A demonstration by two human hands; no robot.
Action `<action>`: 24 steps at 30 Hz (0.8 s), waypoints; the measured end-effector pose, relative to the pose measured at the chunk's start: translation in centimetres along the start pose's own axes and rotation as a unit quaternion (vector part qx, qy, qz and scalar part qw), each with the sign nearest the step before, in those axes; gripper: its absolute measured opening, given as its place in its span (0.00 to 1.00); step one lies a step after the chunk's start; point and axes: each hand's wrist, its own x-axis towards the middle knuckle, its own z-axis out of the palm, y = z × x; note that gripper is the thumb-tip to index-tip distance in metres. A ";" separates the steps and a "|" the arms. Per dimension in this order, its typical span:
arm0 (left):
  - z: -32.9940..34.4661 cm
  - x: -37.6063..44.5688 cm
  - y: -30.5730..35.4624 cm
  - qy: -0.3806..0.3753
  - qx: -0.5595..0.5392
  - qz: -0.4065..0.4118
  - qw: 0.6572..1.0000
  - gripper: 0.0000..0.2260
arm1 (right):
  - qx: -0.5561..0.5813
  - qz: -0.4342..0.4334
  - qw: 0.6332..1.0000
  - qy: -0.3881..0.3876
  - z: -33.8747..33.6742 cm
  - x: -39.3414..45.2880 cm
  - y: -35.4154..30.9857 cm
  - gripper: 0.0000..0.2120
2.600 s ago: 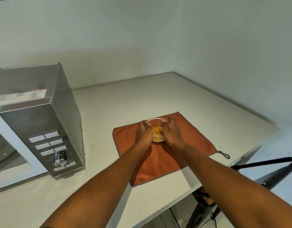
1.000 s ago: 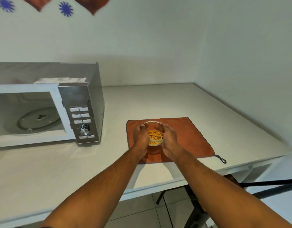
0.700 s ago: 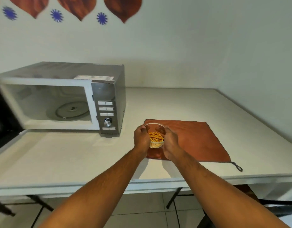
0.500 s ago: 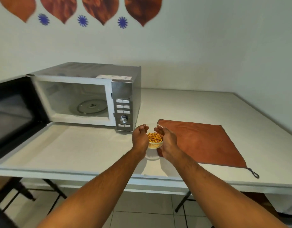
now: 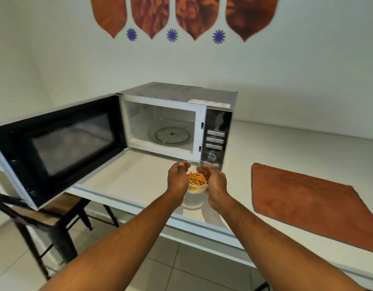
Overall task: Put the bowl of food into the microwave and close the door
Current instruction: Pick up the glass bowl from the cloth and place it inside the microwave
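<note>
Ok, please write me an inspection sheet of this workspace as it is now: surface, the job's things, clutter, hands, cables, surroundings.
Surface: white table, mostly bare.
Job's things: glass bowl of orange food sticks, held above the table in front of the microwave; microwave door swung wide open to the left; turntable inside carries nothing.
Clutter: orange cloth lying flat on the right.
Hands: left hand and right hand cup the bowl from both sides.
Cables: nothing seen.
Surroundings: white walls, brown and blue wall decorations, dark chair at left, tiled floor.
</note>
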 end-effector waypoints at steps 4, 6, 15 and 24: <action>-3.2 2.5 0.9 0.011 -0.009 0.008 1.000 0.15 | 0.015 0.007 1.000 -0.014 4.0 1.2 1.1 0.16; -4.3 3.9 1.3 0.012 -0.011 0.012 1.000 0.16 | 0.017 0.007 1.000 -0.014 5.7 2.0 1.3 0.16; -7.6 11.0 3.8 0.002 0.004 0.023 1.000 0.15 | -0.001 -0.006 1.000 0.003 13.0 5.8 1.1 0.15; -9.2 17.8 4.5 -0.010 -0.009 0.015 1.000 0.16 | 0.006 -0.026 0.999 0.018 17.8 9.8 1.3 0.12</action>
